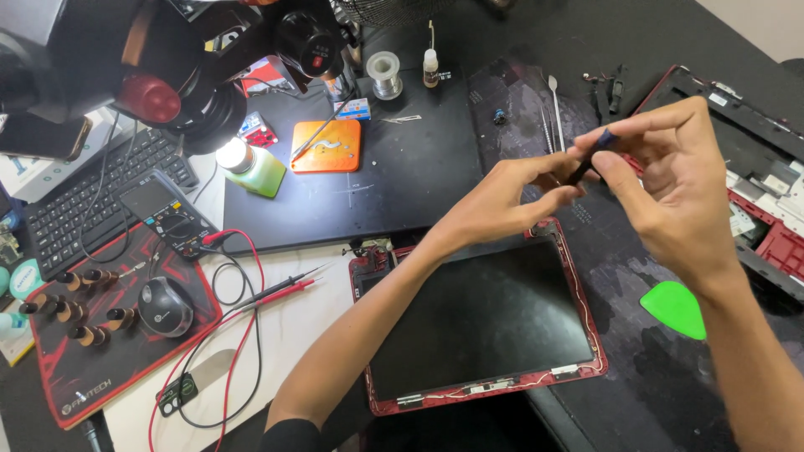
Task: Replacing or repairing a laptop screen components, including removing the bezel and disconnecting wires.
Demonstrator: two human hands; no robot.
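above the upper right corner of the laptop screen panel (481, 318), both hands hold a small dark screwdriver (590, 159) in the air. the right hand (670, 180) pinches its upper end between thumb and fingers; the left hand (511, 197) closes its fingertips on the lower end, near the tip. whether the tip carries a bit or a screw cannot be told, since the fingers cover it.

the screen panel lies flat, glass up, with its front bezel off: the red rear cover shows all round the dark glass, thin wires run along the lower edge, and small metal brackets are exposed there. judged from this, disassembly of the lid is well advanced, but the glass is not yet lifted out of the red cover.

right of the panel, a green triangular pry pick (674, 308) rests on the dark work mat (636, 251). beyond the pick, at the far right, the red laptop base (754, 209) lies opened, with its internal parts bare. above the panel, metal pry tools (553, 105) and a few loose screws lie on the mat.

left of the panel, red and black probe leads (276, 289) run to a multimeter (163, 209). further left stand a computer mouse (165, 305) on a red and black pad and a black keyboard (92, 201). above the multimeter, a lit microscope head (201, 92) overhangs an orange pad (327, 145), with a solder spool (384, 74) just beyond.
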